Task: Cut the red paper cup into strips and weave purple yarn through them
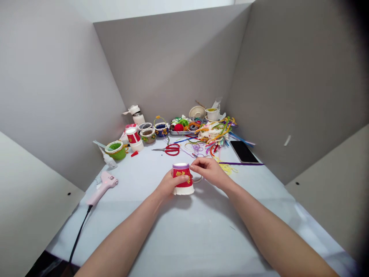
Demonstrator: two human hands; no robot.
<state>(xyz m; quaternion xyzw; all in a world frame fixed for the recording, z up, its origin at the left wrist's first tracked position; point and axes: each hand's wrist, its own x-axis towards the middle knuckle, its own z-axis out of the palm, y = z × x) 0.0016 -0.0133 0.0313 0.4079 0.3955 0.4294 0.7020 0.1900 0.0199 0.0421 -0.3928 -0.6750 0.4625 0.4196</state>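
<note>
My left hand (168, 186) is wrapped round a red and white paper cup (181, 188) with yellow markings, its thumb across the front. The cup is upside down, its wide white rim low and its narrow base on top. A band of purple yarn (181, 166) circles the cup near that base. At the band's right end, my right hand (209, 171) pinches with thumb and forefinger on the purple yarn; the strand between the fingertips is mostly hidden. More loose purple yarn (198, 148) lies on the table just beyond my right hand.
Red-handled scissors (172, 149) lie beyond the cup. On the left are a pink glue gun (102, 188) with a black cord, a white glue bottle (110, 161) and a green pot (117, 154). A phone (244, 151) lies right, near pipe cleaners (221, 130). Grey panels enclose the table.
</note>
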